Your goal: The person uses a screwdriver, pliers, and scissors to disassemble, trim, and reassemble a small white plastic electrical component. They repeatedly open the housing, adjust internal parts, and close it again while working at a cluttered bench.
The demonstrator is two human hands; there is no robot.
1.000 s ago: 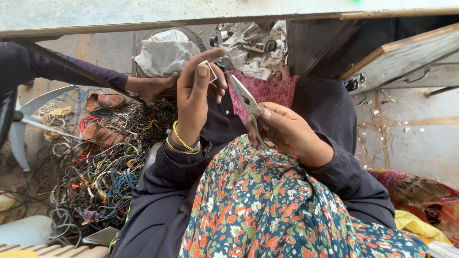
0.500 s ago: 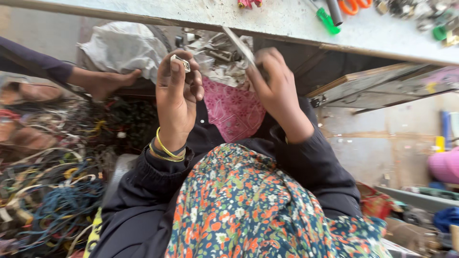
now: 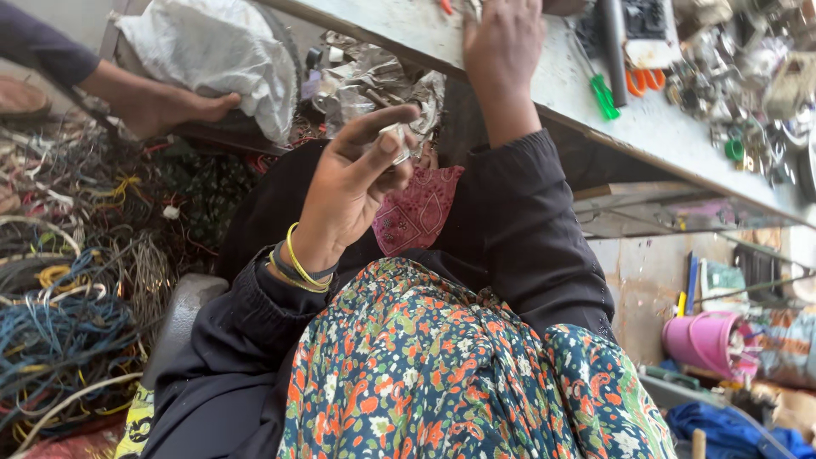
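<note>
Left hand (image 3: 357,183), raised above the lap: fingers pinched together on a small silvery metal scrap piece (image 3: 398,136), held just in front of a heap of crumpled grey metal scrap (image 3: 374,81). Right hand (image 3: 501,47): laid up on the worn pale worktable (image 3: 544,81), fingertips hidden past the frame edge, so whether anything is gripped cannot be told. One piece is judged in hand; much of the heap looks unsorted. Noted around: green-handled screwdriver (image 3: 603,95), orange-handled scissors (image 3: 644,80), tangled coloured wires (image 3: 68,289), pink plastic bucket (image 3: 701,340), another person's bare foot (image 3: 166,106) against a white sack (image 3: 212,55).
</note>
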